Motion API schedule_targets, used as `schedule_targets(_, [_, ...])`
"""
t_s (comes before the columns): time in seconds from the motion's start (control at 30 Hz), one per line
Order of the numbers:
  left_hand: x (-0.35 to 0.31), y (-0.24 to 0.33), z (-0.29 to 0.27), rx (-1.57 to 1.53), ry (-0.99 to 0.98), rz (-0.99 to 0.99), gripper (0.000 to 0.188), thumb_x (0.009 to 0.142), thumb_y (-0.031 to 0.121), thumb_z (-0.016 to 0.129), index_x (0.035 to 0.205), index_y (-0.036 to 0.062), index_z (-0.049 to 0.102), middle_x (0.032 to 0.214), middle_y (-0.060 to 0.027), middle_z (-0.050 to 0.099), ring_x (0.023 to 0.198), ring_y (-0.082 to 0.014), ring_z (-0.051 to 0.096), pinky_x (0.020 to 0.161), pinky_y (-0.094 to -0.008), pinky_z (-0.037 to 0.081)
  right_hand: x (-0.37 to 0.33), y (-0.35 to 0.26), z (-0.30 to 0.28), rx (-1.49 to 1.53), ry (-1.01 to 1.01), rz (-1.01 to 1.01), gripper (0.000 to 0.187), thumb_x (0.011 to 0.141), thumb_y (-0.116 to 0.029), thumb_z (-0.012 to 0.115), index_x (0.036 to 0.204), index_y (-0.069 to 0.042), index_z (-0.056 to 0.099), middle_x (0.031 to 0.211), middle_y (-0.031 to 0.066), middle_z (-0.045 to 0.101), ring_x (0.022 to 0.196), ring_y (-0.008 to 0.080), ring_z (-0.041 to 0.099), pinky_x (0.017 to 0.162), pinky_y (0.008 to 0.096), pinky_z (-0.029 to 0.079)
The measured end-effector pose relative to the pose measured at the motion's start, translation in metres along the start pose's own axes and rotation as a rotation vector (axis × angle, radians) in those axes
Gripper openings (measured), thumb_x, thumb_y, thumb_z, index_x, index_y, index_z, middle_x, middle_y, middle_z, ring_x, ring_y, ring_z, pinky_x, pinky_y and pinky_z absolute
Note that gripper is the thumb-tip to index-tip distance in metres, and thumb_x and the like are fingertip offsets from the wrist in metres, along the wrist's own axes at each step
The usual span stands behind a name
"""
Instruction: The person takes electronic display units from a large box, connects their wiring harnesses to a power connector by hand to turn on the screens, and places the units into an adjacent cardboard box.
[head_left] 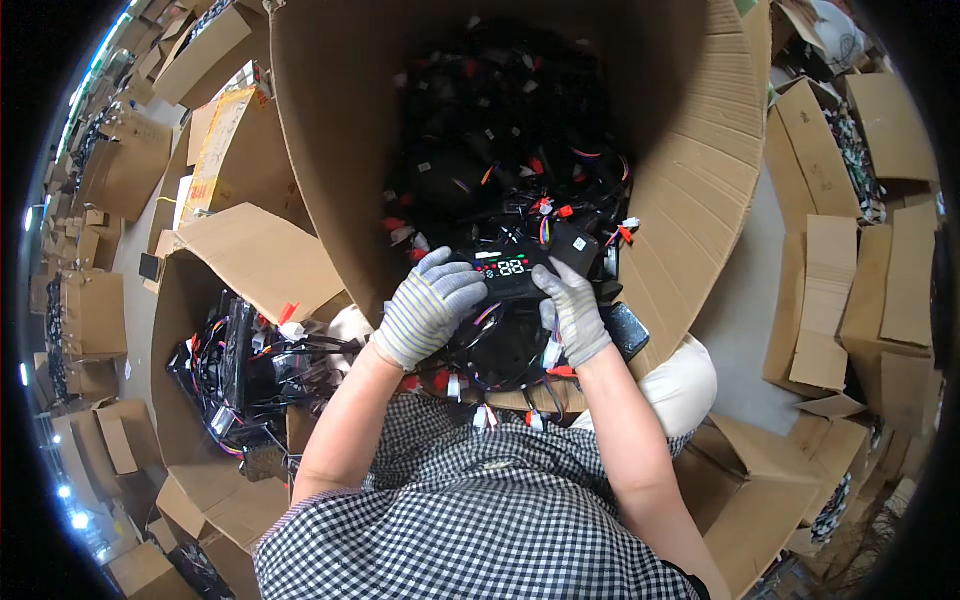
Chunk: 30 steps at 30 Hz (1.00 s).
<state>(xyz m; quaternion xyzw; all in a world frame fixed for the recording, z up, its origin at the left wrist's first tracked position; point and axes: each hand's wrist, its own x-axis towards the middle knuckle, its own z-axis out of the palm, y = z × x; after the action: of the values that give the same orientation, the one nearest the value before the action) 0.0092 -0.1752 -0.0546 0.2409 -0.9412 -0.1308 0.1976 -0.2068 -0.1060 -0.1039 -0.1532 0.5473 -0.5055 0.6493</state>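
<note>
While both gloved hands grip it — left hand [428, 310], right hand [572, 310] — the black display unit [510, 272] hovers over the wire-filled carton [690, 190].

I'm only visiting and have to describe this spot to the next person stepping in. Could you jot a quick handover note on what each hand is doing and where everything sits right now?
Left hand: gloved, gripping the left end of a black display panel with lit digits.
Right hand: gloved, gripping the panel's right end, thumb on its face.
The panel is held over the person's lap, its wires hanging below it.
Large cardboard box straight ahead: tipped toward the person, heaped with similar black wired parts.
Smaller open box on the left: also holds black wired parts.
Done: one panel is out and in hand.
Left: the heap in the large box looks mostly untouched.
</note>
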Motion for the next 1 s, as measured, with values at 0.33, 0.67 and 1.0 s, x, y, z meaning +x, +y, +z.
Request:
schedule_targets(0.33, [0.002, 0.064, -0.008, -1.03, 0.429, -0.518, 0.078, 0.07, 0.033, 0.08, 0.132, 0.0035, 0.043, 0.125, -0.012, 0.053, 0.119, -0.0247, 0.048, 0.101, -0.0373, 0.038, -0.101, -0.045, 0.007, 0.021, 0.188, -0.804, 0.053, 0.088, -0.007, 0.059, 0.136, 0.003, 0.039, 0.117, 0.0055, 0.058, 0.099, 0.012, 0.057, 0.088, 0.0273, 0.047])
schedule_targets(0.67, [-0.146, 0.027, -0.154, -1.701, 1.425, -0.356, 0.036, 0.088, 0.025, 0.059, 0.118, 0.0055, 0.056, 0.108, -0.0113, 0.064, 0.095, -0.0245, 0.062, 0.08, -0.043, 0.055, -0.164, -0.017, -0.011, -1.078, -0.247, -0.526, 0.049, 0.088, -0.045, 0.058, 0.11, -0.002, 0.063, 0.085, 0.0169, 0.068, 0.078, 0.0294, 0.067, 0.067, 0.0347, 0.053])
schedule_targets(1.0, [-0.105, 0.06, -0.129, -0.32, 1.213, -0.713, 0.043, 0.092, 0.024, 0.053, 0.126, -0.0025, 0.048, 0.122, -0.0128, 0.055, 0.113, -0.021, 0.052, 0.101, -0.0362, 0.039, -0.168, 0.021, -0.041, -0.892, -0.279, -0.237, 0.043, 0.087, -0.038, 0.06, 0.116, -0.006, 0.061, 0.093, 0.0136, 0.068, 0.086, 0.0299, 0.066, 0.078, 0.0361, 0.052])
